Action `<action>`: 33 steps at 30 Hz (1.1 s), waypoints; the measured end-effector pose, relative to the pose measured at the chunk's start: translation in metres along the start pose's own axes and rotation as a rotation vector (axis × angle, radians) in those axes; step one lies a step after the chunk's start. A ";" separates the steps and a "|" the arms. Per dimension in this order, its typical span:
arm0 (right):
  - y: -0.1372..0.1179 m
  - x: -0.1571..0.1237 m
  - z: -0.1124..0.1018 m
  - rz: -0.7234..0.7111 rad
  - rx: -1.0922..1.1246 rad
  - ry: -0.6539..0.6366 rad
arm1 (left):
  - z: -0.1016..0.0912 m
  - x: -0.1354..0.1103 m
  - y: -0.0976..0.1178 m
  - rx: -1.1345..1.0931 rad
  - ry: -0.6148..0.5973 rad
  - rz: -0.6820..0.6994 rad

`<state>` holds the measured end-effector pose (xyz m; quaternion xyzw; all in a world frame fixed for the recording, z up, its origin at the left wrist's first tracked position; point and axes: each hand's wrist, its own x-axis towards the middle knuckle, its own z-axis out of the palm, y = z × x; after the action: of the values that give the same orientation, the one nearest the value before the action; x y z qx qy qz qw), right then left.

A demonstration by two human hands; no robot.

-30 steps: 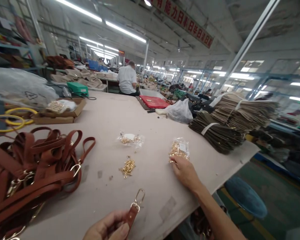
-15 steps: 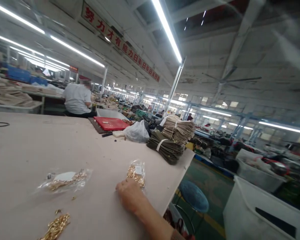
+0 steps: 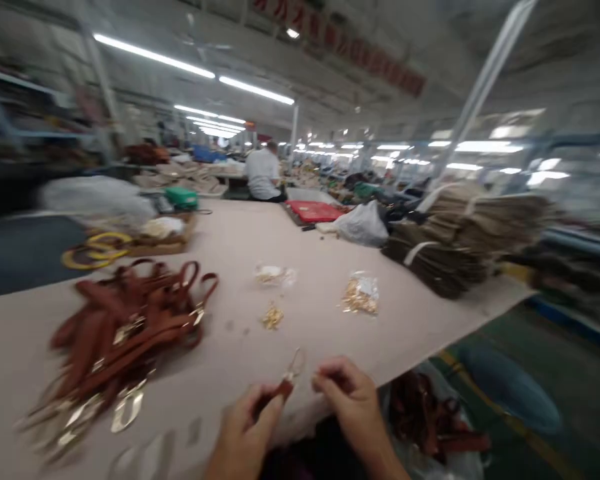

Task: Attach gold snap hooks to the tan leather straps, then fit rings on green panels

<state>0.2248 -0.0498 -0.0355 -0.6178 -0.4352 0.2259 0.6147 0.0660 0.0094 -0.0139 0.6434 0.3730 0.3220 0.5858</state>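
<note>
Holds a brown strap (image 3: 279,390) pinched in the left hand (image 3: 245,433), gold clip (image 3: 295,363) poking up past the fingers. Curls the right hand (image 3: 350,403) just beside the clip, fingers bent in; cannot tell whether holding anything. Heap of straps (image 3: 125,327) far left of the left hand, 1 bag of gold bits (image 3: 361,297) ahead of the right hand, on the table (image 3: 305,253).

Near edge: the left hand (image 3: 243,433) and the right hand (image 3: 353,403) are hovering side by side, with the strap end (image 3: 280,388) sitting in the left hand.
Left: the strap pile (image 3: 130,327) is lying on the table (image 3: 300,247).
Middle: the loose fittings (image 3: 273,315) are lying before the small packet (image 3: 275,273).
Right of middle: the fittings bag (image 3: 361,295) is lying near the table's right edge.
Far right: the stacked bundles (image 3: 460,240) are sitting behind that bag.
Far end: a person (image 3: 263,175) is sitting beyond the tray (image 3: 316,211).
</note>
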 end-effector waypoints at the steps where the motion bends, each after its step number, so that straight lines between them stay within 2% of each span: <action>1: -0.001 -0.009 0.001 -0.010 0.011 0.003 | -0.002 -0.008 -0.001 0.000 0.002 -0.013; 3: -0.002 -0.021 0.005 -0.067 -0.009 -0.009 | -0.002 -0.017 -0.001 -0.001 0.025 -0.012; 7: -0.010 -0.038 0.018 -0.267 -0.113 -0.023 | 0.008 -0.024 0.001 0.005 0.101 0.019; 12: -0.019 -0.039 0.027 -0.440 -0.273 0.007 | 0.006 -0.034 -0.003 0.016 0.131 0.065; 18: -0.018 -0.040 0.023 -0.538 -0.297 -0.066 | -0.001 -0.040 -0.003 0.118 0.152 0.162; 21: -0.012 -0.042 0.024 -0.448 -0.258 -0.049 | -0.002 -0.040 0.000 0.159 0.142 0.228; 23: -0.008 -0.045 0.027 -0.274 -0.148 0.019 | -0.002 -0.041 0.002 0.169 0.111 0.264; 26: -0.007 -0.051 0.030 0.041 0.153 0.113 | 0.000 -0.043 0.002 0.185 0.042 0.278; 29: -0.015 -0.057 0.026 0.213 0.309 0.034 | 0.004 -0.045 -0.004 0.197 -0.021 0.261; 31: -0.020 -0.061 0.019 0.235 0.258 -0.055 | 0.011 -0.045 -0.009 0.198 -0.045 0.244; 33: -0.021 -0.068 0.012 0.237 0.194 -0.080 | 0.021 -0.044 -0.013 0.194 -0.077 0.227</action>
<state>0.1747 -0.1014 -0.0346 -0.5931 -0.3595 0.3621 0.6228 0.0600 -0.0384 -0.0276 0.7468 0.3045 0.3239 0.4946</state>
